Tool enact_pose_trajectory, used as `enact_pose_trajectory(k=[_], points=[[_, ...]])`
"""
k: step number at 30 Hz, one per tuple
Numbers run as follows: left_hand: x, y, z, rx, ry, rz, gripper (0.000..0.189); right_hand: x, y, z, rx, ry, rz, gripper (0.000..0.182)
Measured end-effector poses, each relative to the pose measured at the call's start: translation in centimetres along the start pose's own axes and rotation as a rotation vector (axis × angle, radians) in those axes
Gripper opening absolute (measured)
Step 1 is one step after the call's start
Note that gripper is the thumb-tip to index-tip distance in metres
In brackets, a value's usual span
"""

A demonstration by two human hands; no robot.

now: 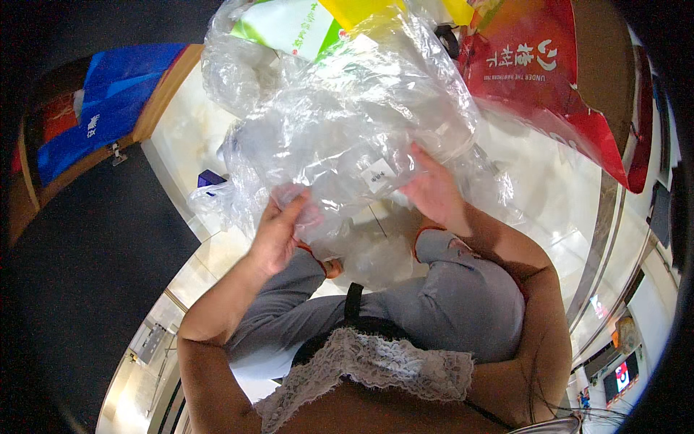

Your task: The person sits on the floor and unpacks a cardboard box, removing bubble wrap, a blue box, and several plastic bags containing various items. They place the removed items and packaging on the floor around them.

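Observation:
A large crumpled heap of clear plastic bags [347, 119] lies in front of me, shiny with glare. My left hand [279, 228] pinches the near edge of the plastic between thumb and fingers, some of them blurred behind the film. My right hand [436, 187] is against the right side of the same plastic; film partly covers its fingers, so its grip is unclear. Between the hands, a small white label [378, 175] with writing shows on the plastic. One more bulge of clear plastic [379, 260] rests on the floor between my legs.
A red printed bag [526, 70] stands at the upper right. Green-and-white [293, 27] and yellow packaging [363, 11] sit behind the heap. A small dark purple box [210, 179] is at its left. Blue packaging [124, 92] lies by a wooden edge [162, 97] farther left.

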State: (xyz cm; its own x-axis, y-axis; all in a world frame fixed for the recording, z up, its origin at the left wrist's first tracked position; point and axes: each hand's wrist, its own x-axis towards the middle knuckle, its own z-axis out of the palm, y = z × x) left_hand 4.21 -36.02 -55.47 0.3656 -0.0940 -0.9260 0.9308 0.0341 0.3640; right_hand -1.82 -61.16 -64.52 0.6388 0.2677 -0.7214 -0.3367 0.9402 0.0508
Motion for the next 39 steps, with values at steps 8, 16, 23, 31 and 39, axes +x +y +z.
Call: enact_pose_trajectory(k=[8, 16, 23, 31, 39], points=[[-3.0, 3.2, -1.0, 0.842, -0.928, -0.29, 0.032, -0.7, -2.1, -0.7, -0.649, -0.074, 0.026, 0.036], [6.3, 10.2, -3.1, 0.754, -0.231, 0.508, 0.072, -1.2, -5.7, 4.9, -0.903, -0.358, 0.114, 0.055], [6.6, 7.5, -0.9, 0.431, -0.244, 0.133, 0.051, 1.4, -7.3, 1.7, -0.853, -0.287, 0.016, 0.059], [9.3, 5.9, -5.4, 0.708, -0.03, 0.221, 0.018, 1.9, -8.0, 1.2, -1.485, -0.117, -0.105, 0.041], [5.0, 9.5, -1.5, 1.02, -0.325, 1.069, 0.026, 3.9, -10.2, 0.9, -0.567, -0.205, -0.077, 0.052]])
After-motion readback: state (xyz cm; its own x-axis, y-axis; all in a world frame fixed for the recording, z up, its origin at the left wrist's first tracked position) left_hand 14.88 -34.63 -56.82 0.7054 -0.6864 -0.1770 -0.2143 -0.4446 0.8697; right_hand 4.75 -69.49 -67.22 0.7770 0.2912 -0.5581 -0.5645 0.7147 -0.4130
